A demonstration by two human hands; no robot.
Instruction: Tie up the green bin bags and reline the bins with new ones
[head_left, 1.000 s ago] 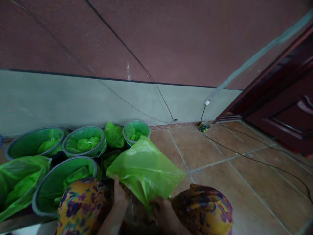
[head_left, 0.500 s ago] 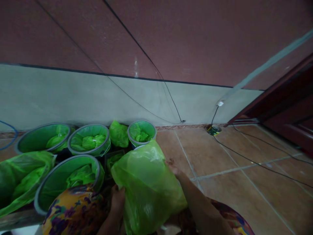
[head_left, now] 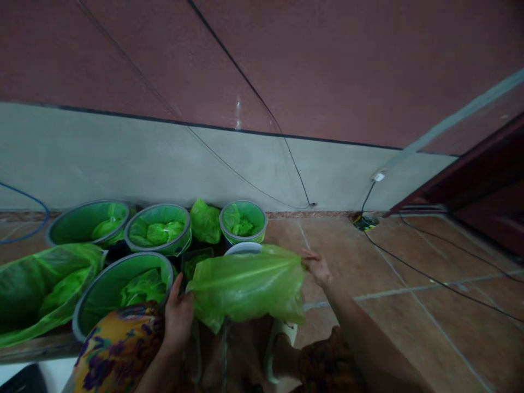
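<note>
Bag (head_left: 249, 284) just went from hanging puffy to stretched sideways — so it's spread out now, between left hand (head_left: 179, 315) and right hand (head_left: 318, 267), apart, each gripping an end. Bucket (head_left: 107, 286) just beyond the left.

Centre bag (head_left: 248, 284) looks to be thin plastic film, translucent, creased, with soft gloss along the folds. Bucket at near left (head_left: 139, 254): smooth plastic rim, dull finish. Film bundle inside it (head_left: 145, 289) is crinkled plastic. Far bag (head_left: 206, 221): similar film, crumpled. Trouser leg (head_left: 118, 344) at near left reads as matt cloth. Floor (head_left: 470, 316): smooth tile, faint sheen. Far wall (head_left: 307, 71): matt, paint-like. Hose at left (head_left: 24, 193): smooth, plastic-looking.
</note>
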